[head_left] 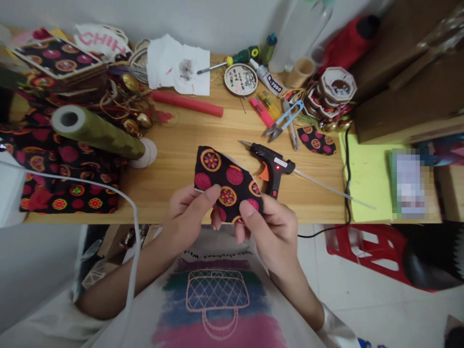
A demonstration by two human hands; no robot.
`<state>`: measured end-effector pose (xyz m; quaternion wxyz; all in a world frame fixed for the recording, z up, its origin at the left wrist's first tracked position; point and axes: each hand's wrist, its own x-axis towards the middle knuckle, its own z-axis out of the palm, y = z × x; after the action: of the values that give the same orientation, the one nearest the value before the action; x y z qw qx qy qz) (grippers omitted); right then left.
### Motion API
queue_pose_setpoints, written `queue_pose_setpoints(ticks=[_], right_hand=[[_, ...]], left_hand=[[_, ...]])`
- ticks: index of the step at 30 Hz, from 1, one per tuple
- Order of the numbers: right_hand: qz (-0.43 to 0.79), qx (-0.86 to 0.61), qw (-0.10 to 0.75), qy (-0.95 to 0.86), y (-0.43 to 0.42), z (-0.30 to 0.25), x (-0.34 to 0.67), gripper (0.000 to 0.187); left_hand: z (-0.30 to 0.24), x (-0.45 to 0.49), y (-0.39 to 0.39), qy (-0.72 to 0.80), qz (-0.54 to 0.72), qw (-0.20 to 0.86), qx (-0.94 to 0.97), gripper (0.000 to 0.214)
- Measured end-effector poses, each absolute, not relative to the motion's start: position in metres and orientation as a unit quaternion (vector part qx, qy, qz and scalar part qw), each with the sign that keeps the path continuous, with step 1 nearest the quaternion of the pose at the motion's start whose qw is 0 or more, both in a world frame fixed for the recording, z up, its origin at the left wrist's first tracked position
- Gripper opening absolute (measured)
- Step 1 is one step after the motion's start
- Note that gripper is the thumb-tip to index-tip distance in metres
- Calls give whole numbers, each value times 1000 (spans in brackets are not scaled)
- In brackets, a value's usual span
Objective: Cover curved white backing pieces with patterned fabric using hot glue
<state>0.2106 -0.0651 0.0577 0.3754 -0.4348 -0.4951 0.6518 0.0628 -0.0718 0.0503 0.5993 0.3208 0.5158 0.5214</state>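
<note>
Between my two hands is a fan-shaped piece of black patterned fabric [229, 181], printed with orange flower rings and magenta discs; a pale layer shows along its curved edge. My left hand [190, 210] pinches its lower left side, thumb on the face and fingers behind. At the lower right corner, my right hand [273, 227] grips it the same way. Just beyond the right hand lies a black glue gun [273, 162] with an orange trigger, a lit red light and a clear glue stick out of its back. A smaller matching fabric piece [316, 140] rests farther right.
Blue thread snips [284, 121], a pink cutter [261, 112], a glue tube [268, 77] and a screwdriver [228, 60] lie toward the back. Left are a green fabric roll [105, 135] and folded patterned cloth [68, 193]. A white cable [135, 232] hangs by my left arm; cardboard boxes [409, 96] stand right.
</note>
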Motion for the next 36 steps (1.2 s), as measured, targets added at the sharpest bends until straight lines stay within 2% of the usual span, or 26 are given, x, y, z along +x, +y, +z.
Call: queue_pose_setpoints(ticks=[4, 11, 17, 25, 31, 36], right_hand=[[687, -423, 380, -452, -66, 58, 210, 40], [704, -402, 390, -437, -66, 55, 210, 40], [723, -375, 381, -438, -66, 55, 211, 19], [719, -381, 387, -434, -67, 55, 213, 27], [696, -411, 383, -448, -70, 53, 214, 42], [684, -405, 360, -489, -68, 57, 214, 28]], left_hand=[[52, 58, -73, 488, 485, 600, 408, 60], [59, 57, -80, 431, 442, 642, 455, 29], [52, 55, -80, 402, 412, 686, 444, 30], [50, 50, -82, 400, 362, 689, 484, 38], [54, 56, -83, 417, 384, 709, 419, 34], [53, 61, -82, 437, 409, 697, 395, 36]])
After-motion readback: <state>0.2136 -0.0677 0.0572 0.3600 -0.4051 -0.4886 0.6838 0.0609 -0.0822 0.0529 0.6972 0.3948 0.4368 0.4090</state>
